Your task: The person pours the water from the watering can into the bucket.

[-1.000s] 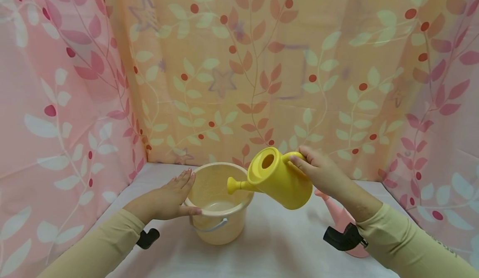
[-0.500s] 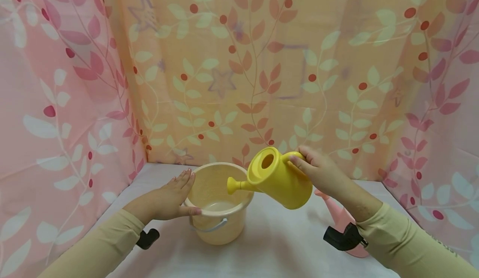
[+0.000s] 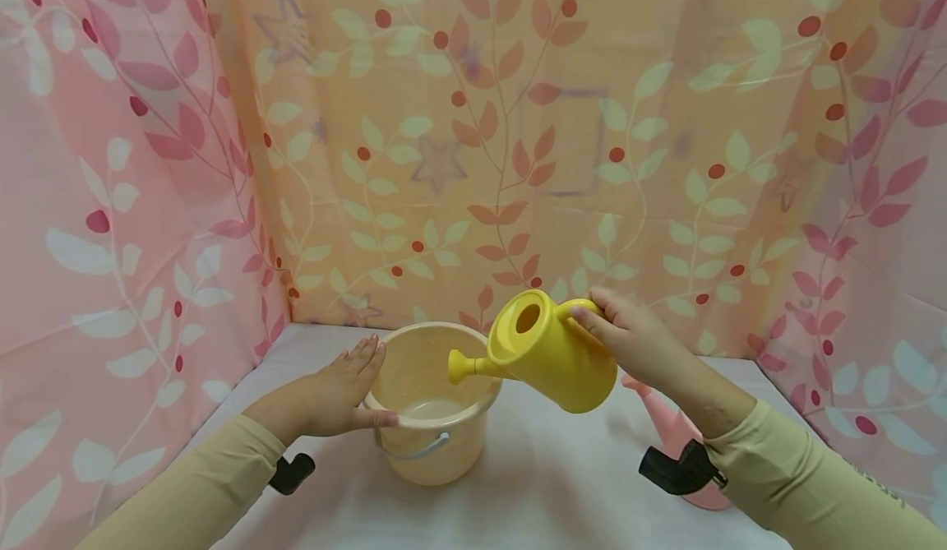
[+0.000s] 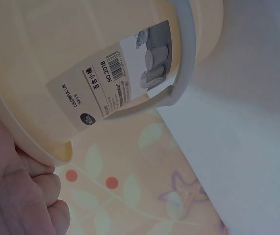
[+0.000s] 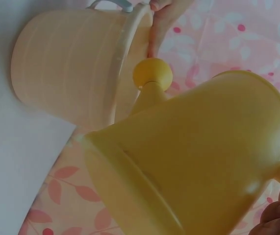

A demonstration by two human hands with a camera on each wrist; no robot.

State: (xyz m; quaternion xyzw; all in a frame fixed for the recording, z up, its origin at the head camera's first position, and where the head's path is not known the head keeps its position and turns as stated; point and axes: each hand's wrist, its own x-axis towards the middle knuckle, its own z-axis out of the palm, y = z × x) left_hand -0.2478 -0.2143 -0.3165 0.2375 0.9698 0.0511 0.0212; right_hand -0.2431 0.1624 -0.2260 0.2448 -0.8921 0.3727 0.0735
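Note:
My right hand (image 3: 629, 332) grips the handle of a yellow watering can (image 3: 565, 361). The can is tilted to the left, its round spout head over the mouth of a cream bucket (image 3: 436, 455). In the right wrist view the can (image 5: 198, 156) fills much of the frame, and its spout points at the bucket (image 5: 71, 63). My left hand (image 3: 325, 394) rests on the bucket's left rim with its fingers straight and its thumb along the near rim. A printed label (image 4: 113, 73) shows on the bucket's side in the left wrist view. Whether water flows is too unclear to tell.
A pink spray-bottle-like object (image 3: 669, 427) stands on the right, partly hidden behind my right forearm and its black wrist mount (image 3: 681, 469). The bucket stands on a white tabletop (image 3: 547, 484). Patterned curtains (image 3: 503, 122) enclose the table at the back and sides.

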